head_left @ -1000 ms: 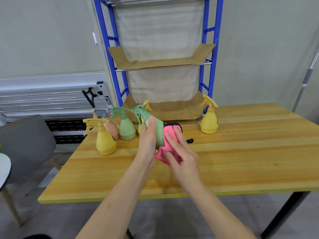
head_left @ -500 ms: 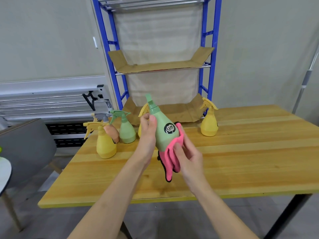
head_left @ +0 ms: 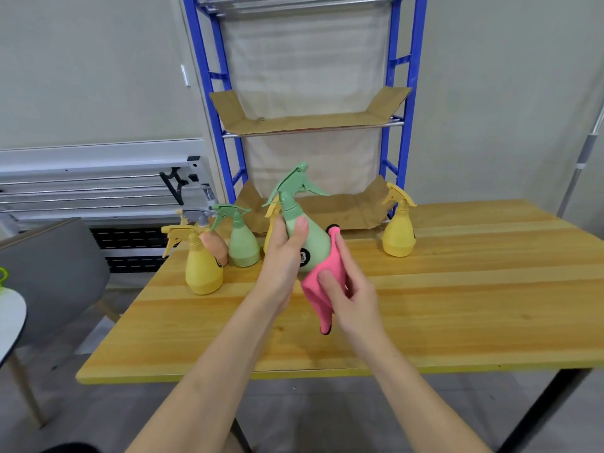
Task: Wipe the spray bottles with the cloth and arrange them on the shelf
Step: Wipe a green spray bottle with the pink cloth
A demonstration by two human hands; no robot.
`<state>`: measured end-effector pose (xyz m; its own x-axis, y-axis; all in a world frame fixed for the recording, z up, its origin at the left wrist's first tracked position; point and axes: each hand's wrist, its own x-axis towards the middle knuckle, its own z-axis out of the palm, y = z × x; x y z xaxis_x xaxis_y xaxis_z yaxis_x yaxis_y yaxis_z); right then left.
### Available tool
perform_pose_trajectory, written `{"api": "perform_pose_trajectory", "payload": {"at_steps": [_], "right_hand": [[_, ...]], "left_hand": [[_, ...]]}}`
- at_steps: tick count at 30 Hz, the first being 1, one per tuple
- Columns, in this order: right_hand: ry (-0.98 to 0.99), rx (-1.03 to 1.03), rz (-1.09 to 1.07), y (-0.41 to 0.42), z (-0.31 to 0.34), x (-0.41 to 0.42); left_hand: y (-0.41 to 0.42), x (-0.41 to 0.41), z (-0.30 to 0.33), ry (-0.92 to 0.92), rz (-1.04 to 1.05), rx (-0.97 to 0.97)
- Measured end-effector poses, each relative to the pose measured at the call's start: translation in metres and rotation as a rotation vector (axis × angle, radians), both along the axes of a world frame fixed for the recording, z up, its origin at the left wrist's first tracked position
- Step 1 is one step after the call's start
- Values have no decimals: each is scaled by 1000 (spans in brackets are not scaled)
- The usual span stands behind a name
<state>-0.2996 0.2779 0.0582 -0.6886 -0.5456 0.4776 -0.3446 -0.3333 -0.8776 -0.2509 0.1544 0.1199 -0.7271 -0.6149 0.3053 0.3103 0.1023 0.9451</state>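
My left hand (head_left: 283, 260) grips a green spray bottle (head_left: 306, 235) around its neck and shoulder, holding it upright above the wooden table (head_left: 457, 305). My right hand (head_left: 348, 291) presses a pink cloth (head_left: 322, 287) against the bottle's lower right side, thumb on the cloth. Other bottles stand on the table: a yellow one (head_left: 202, 266) at the left, a peach one (head_left: 215, 245) behind it, a second green one (head_left: 242, 241), a yellow one (head_left: 271, 230) mostly hidden behind my left hand, and a yellow one (head_left: 399, 228) at the right. The blue shelf (head_left: 390, 125) rises behind the table.
Cardboard liners (head_left: 310, 120) lie on the shelf levels. A grey chair (head_left: 49, 273) and the edge of a white round table (head_left: 11, 318) are at the left. A metal pole (head_left: 581, 158) leans at the right wall.
The green bottle has turned in my left hand, so its trigger head now shows side-on. My right hand with the cloth has slid lower along the bottle's right side.
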Motion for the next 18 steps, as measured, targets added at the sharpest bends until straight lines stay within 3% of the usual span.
{"api": "perform_pose_trajectory", "payload": {"at_steps": [5,8,11,18], "right_hand": [[-439,-158,254,5,10,0],[-633,-222,298,4,14,-1],[-646,-168,234,4,10,0],[-443,48,-39,9,-14,-4]], "left_hand": [[2,4,-4,35,-65,-19],[5,0,-11,55,-44,-6],[5,-4,-20,51,-28,-31],[4,-15,-28,-55,39,-213]]}}
